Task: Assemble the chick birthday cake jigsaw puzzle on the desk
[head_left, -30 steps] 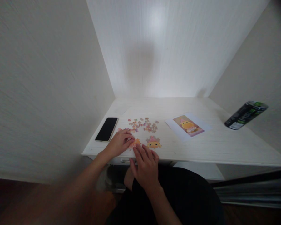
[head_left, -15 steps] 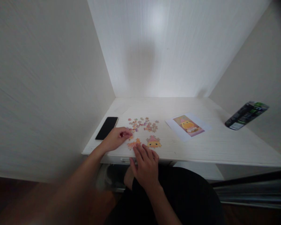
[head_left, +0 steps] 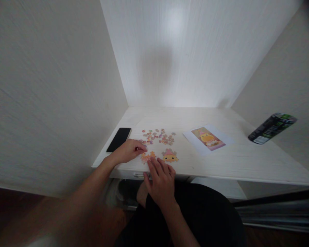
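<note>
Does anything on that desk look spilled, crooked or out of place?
Only the dark can with green markings at the far right seems to lean steeply, though that may be lens distortion. The small pastel puzzle pieces lie loosely scattered, and the black phone lies flat near the left edge of the white desk.

black phone (head_left: 118,139), printed duck picture (head_left: 208,138), dark can (head_left: 272,128), white desk (head_left: 234,161)

Two hands, one phone (head_left: 119,139) at ten o'clock, one picture sheet (head_left: 208,139) at two, one can (head_left: 272,128) at three, many loose puzzle pieces (head_left: 158,136), two joined clusters (head_left: 170,156).
</note>
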{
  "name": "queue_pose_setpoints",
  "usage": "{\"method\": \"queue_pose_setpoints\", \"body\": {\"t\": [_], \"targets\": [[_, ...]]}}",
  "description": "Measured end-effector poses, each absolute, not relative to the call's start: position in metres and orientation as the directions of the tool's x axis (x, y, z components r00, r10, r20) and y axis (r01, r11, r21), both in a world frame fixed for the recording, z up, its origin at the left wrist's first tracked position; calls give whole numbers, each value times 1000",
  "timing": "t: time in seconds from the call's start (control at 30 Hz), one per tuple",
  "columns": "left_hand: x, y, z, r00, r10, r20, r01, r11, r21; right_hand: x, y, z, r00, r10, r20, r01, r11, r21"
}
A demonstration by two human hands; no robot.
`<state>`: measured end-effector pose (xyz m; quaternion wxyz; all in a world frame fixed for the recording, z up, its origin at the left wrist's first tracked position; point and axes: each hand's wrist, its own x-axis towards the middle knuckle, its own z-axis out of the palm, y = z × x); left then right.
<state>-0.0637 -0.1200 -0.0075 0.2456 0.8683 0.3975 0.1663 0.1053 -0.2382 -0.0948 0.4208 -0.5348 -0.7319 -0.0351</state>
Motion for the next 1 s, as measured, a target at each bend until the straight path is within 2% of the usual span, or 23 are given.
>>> {"method": "queue_pose_setpoints", "body": {"t": [0.37, 0.83, 0.9, 1.0], "targets": [[-69, -128, -7, 713, 689, 128, 581, -684, 442, 105, -237, -98, -77, 758, 647, 824, 414, -387], [-81, -141, -22, 720, 635, 280, 551, -768, 327, 107, -239, -94, -104, 765, 636, 834, 415, -363], [-86, -142, -17, 659, 677, 327, 608, -736, 298, 107, -239, -93, -106, 763, 637, 835, 416, -359], [-100, -143, -7, 463, 811, 358, 778, -565, 275, 106, -239, -94, -90, 758, 646, 830, 416, -372]]}}
